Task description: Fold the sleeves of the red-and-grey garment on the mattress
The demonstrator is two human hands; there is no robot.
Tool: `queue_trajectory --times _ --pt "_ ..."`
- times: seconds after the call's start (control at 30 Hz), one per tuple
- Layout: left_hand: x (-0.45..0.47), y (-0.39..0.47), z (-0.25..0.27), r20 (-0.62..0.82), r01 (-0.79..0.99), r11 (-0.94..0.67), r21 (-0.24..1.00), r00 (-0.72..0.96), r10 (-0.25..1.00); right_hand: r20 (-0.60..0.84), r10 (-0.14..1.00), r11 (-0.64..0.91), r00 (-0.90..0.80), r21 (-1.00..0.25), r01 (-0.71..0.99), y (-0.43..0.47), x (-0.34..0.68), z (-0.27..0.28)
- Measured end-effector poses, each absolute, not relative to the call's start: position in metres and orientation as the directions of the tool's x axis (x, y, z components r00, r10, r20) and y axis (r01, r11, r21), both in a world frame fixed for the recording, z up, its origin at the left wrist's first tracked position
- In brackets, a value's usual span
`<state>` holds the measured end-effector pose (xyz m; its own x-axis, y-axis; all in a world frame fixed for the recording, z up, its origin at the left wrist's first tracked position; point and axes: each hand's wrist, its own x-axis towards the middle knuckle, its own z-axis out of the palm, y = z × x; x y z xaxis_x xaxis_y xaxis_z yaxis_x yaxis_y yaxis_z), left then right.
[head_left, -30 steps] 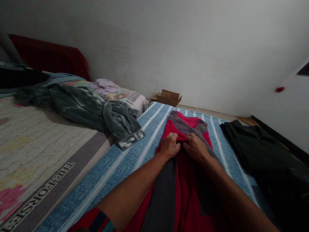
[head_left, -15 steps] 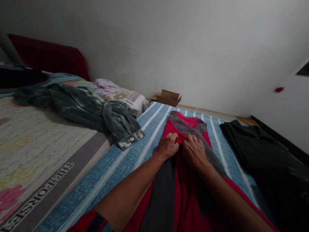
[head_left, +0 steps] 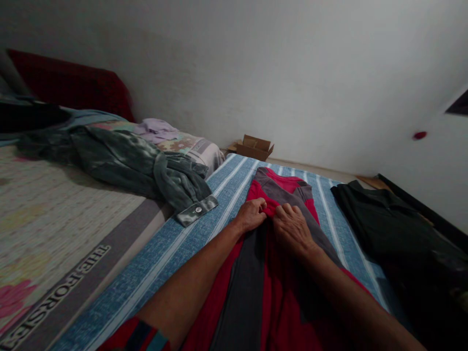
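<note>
Garment (head_left: 252,273) lies flat toward 12 o'clock, its middle not yet
Right hand (head_left: 292,228) pinches it between fingers; left hand (head_left: 251,215) has curled fingers, grip unclear

there are two grips (head_left: 252,215) (head_left: 292,226), one red-and-grey garment (head_left: 250,273), one mottled garment (head_left: 124,158), one lilac cloth (head_left: 155,130) and one cardboard box (head_left: 252,150).

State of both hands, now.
Left hand: fingers curled at the red-and-gray garment; grip cannot be told.
Right hand: closed, holding the same garment.
</note>
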<state>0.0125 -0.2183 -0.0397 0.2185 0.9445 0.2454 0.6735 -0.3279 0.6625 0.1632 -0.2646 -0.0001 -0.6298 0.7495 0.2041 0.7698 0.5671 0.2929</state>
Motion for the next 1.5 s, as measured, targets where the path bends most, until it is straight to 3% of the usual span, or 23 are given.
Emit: queue_trajectory --times 0.3,0.57,1.0,1.13,1.3,1.5 --pt "0.009 -0.212 -0.048 0.269 0.568 -0.376 0.732 0.265 0.926 0.211 0.855 0.431 -0.473 0.216 0.876 -0.266 0.173 -0.002" --pt "0.003 -0.209 -0.044 0.231 0.524 -0.388 0.759 0.339 0.912 0.209 0.872 0.387 -0.443 0.26 0.885 -0.27 0.176 -0.008" --pt "-0.001 -0.212 -0.033 0.158 0.529 -0.37 0.764 0.402 0.902 0.346 0.73 0.55 -0.589 0.214 0.807 -0.273 0.183 -0.015" --pt "0.003 -0.215 -0.03 0.147 0.638 -0.389 0.665 0.399 0.905 0.336 0.753 0.54 -0.566 0.176 0.823 -0.272 0.184 -0.012" --pt "0.019 -0.228 -0.03 0.253 0.798 -0.461 0.388 0.389 0.886 0.3 0.819 0.483 -0.489 0.101 0.87 -0.269 0.187 -0.014" --pt "0.024 -0.238 -0.031 0.349 0.862 -0.496 0.102 0.436 0.829 0.265 0.865 0.465 -0.425 -0.106 0.879 -0.273 0.198 -0.006"
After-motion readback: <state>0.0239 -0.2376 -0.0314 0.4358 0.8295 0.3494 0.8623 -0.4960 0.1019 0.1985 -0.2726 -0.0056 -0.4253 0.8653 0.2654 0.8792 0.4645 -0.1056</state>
